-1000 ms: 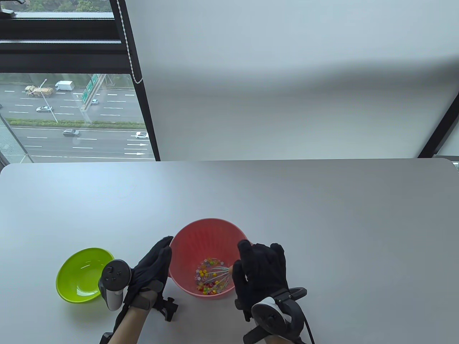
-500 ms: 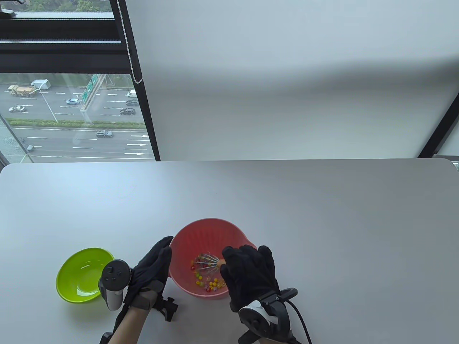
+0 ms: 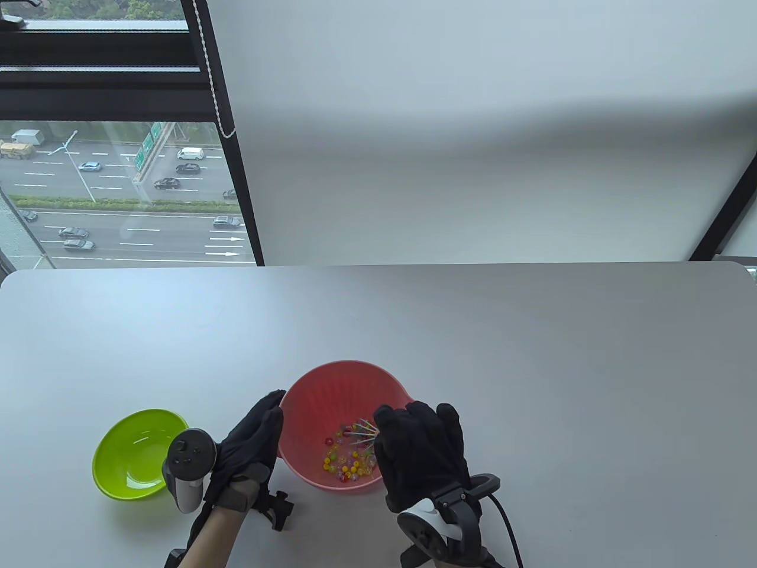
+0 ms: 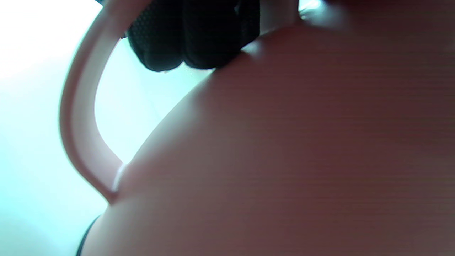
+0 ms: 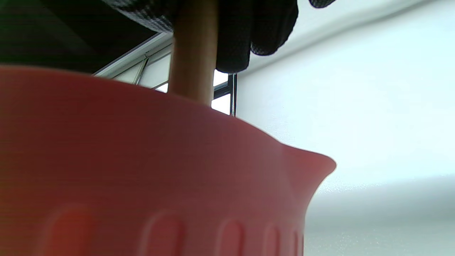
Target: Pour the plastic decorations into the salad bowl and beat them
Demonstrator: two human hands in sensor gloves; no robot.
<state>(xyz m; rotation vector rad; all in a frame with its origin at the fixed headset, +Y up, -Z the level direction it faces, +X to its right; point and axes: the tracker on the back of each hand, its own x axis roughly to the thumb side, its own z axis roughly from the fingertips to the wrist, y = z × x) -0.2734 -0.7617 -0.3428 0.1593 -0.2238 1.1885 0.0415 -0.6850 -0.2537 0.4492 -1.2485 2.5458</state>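
Whisk in the pink salad bowl, one hand steadying it.
The right hand grips the whisk by its wooden handle; its wires sit among the plastic decorations in the bowl between the hands; the left hand presses straight fingers against the bowl's side; a green bowl sits just left of it.

The far and right parts of your table lie open to either hand. Near you, the pink bowl stands between your hands, your left hand against its left wall, your right hand over its right rim. The green bowl blocks the left side.
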